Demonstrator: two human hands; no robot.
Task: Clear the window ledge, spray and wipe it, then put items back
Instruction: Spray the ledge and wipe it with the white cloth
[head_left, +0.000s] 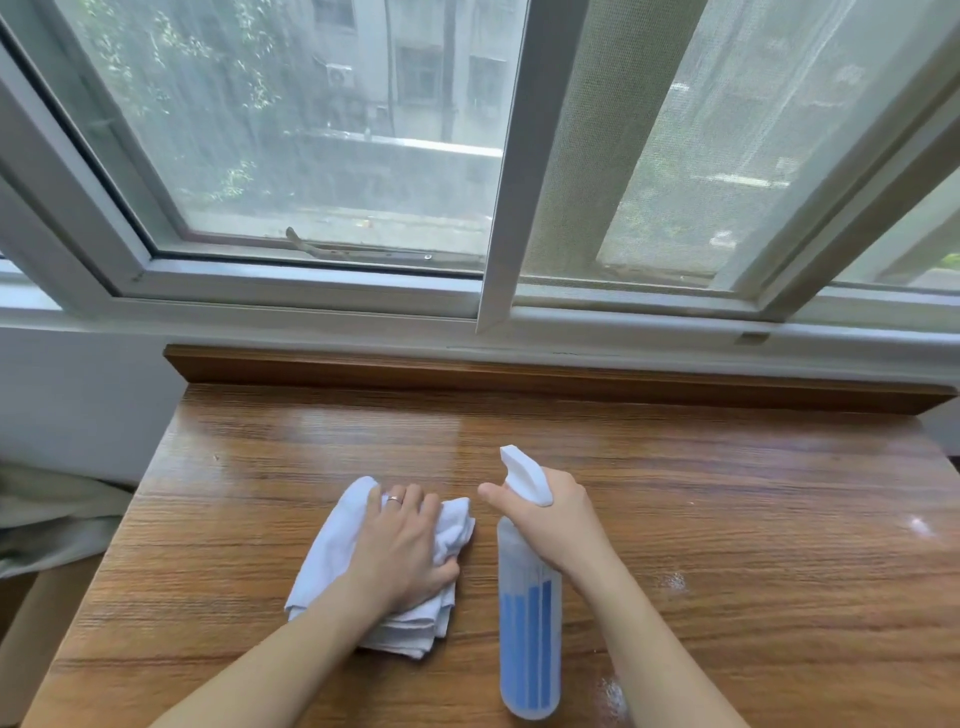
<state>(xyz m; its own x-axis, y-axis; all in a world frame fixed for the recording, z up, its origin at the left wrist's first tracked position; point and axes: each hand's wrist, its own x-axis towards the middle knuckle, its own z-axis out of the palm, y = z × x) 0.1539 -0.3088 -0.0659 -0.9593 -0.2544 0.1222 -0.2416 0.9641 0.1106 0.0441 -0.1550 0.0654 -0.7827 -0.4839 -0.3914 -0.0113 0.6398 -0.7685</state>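
Fingers (415, 506) atop cloth (332, 545)

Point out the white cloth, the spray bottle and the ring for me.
white cloth (332, 540): head view, bare left fold.
spray bottle (530, 644): head view, blue-striped body.
ring (394, 499): head view, band on a left-hand finger.

You have open wooden ledge (727, 493) right of the spray bottle (530, 623) and ahead to the raised wooden back lip (519, 376). The white cloth (332, 551) and bottle block the near centre; only a narrow gap lies between them.
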